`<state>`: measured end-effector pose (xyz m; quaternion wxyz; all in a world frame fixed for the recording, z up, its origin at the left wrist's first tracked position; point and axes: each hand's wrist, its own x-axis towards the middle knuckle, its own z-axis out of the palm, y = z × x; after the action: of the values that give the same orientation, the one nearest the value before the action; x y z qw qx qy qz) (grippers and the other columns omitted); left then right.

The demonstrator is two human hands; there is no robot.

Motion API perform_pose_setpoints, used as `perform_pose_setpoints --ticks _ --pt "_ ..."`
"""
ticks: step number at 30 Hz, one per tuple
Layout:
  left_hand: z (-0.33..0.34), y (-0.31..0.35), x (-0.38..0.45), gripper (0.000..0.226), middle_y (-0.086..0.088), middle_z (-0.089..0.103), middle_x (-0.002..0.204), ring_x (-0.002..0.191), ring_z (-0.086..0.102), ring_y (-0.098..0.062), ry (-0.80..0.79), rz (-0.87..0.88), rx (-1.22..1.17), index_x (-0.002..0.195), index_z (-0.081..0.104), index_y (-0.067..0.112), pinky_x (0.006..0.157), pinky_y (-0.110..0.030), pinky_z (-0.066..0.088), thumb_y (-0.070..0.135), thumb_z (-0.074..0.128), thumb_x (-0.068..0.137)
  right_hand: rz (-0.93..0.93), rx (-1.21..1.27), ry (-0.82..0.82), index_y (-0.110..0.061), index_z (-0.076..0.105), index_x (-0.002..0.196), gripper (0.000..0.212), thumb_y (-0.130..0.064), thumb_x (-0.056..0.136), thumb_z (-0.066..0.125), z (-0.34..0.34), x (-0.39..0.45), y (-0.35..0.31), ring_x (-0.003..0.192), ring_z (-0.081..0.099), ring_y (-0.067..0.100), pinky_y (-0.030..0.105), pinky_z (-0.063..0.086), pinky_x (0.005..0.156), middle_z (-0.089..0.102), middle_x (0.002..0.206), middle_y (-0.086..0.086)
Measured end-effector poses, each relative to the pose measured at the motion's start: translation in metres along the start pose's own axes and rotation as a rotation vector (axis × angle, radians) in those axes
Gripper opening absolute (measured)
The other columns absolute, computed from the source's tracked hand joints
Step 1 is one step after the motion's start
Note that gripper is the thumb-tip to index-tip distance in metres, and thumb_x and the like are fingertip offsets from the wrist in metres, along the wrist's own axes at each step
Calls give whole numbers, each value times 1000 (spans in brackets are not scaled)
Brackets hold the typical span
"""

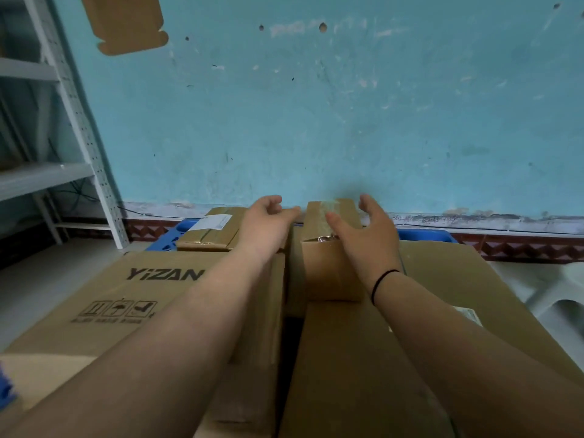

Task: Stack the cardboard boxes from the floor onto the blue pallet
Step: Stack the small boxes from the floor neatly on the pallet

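Note:
Several cardboard boxes stand packed together on the blue pallet (pixel 423 236), which shows only at its far edge by the wall. A small taped box (pixel 328 267) sits on top in the middle. My right hand (pixel 366 235) hovers over its right side, fingers spread, holding nothing. My left hand (pixel 268 226) is just left of it, fingers loosely curled and empty, above a flat box with a white label (pixel 210 232). A large box printed "YIZAN" (pixel 104 298) lies at the left under my left forearm. Another large box (pixel 357 368) lies under my right forearm.
A teal wall stands right behind the pallet. A grey metal shelf rack (pixel 79 128) is at the left. A piece of flat cardboard (pixel 126 23) hangs on the wall at the top left. Pale floor (pixel 47 286) shows left of the boxes, and a white object (pixel 550 298) at the right.

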<state>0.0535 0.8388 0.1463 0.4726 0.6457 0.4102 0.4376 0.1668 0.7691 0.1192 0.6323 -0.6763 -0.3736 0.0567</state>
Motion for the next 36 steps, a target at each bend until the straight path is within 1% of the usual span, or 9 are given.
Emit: perform_pose_setpoints --ticks 3,5,8,10,14,19,24,29,36 --pt "-46 12 -21 42 -6 57 119 112 55 -19 104 77 -26 124 52 11 103 -39 41 21 61 85 -190 267 -20 -22 43 135 66 -29 76 72 23 -24 -50 120 46 3 3 30 90 51 132 -7" --pt "-92 17 -39 36 -6 59 108 101 57 -18 204 126 -60 120 54 10 98 -37 44 18 59 85 -270 491 -140 -18 48 131 63 -24 74 74 59 -51 -98 119 49 2 12 32 96 54 125 -7" --pt "-174 20 -81 27 -12 62 87 77 56 -16 367 198 -86 111 56 -3 72 -27 45 7 55 85 -333 703 -402 -13 51 128 65 -29 68 72 124 -119 -173 119 51 10 25 40 101 57 124 0" --pt "-232 15 -121 8 2 60 64 56 55 0 509 210 -30 89 59 0 54 -14 42 1 51 86 -297 765 -634 -14 52 127 64 -31 70 73 162 -179 -213 118 52 12 30 42 101 57 128 3" --pt "-325 -13 -230 15 12 62 68 58 55 7 772 54 138 82 60 17 54 -10 41 5 52 85 -147 785 -1064 -15 55 125 57 -27 73 75 208 -309 -233 116 53 11 31 41 102 58 127 3" --pt "-392 -88 -399 27 3 63 88 77 57 -8 1143 -320 164 111 60 14 67 -21 45 14 59 84 -216 554 -1506 -14 56 123 56 -26 72 76 225 -459 -187 111 57 16 30 44 98 60 118 3" --pt "-372 -177 -532 27 -1 62 93 77 56 -13 1263 -694 -19 107 59 16 70 -28 45 16 64 80 -265 140 -1845 -15 54 125 62 -31 70 77 213 -566 -95 103 55 13 24 42 90 58 118 2" --pt "-313 -231 -584 16 -1 50 81 71 49 -16 1321 -1051 -252 77 48 20 74 -32 50 25 62 81 -493 -347 -1875 -18 61 108 51 -39 66 78 192 -604 -24 101 56 19 29 45 88 59 109 1" --pt "-270 -249 -597 55 -11 57 110 100 56 -28 1333 -1171 -513 120 45 8 90 -43 49 23 71 74 -673 -472 -1833 -16 60 104 53 -48 65 76 180 -598 1 97 54 17 28 45 82 57 110 1"
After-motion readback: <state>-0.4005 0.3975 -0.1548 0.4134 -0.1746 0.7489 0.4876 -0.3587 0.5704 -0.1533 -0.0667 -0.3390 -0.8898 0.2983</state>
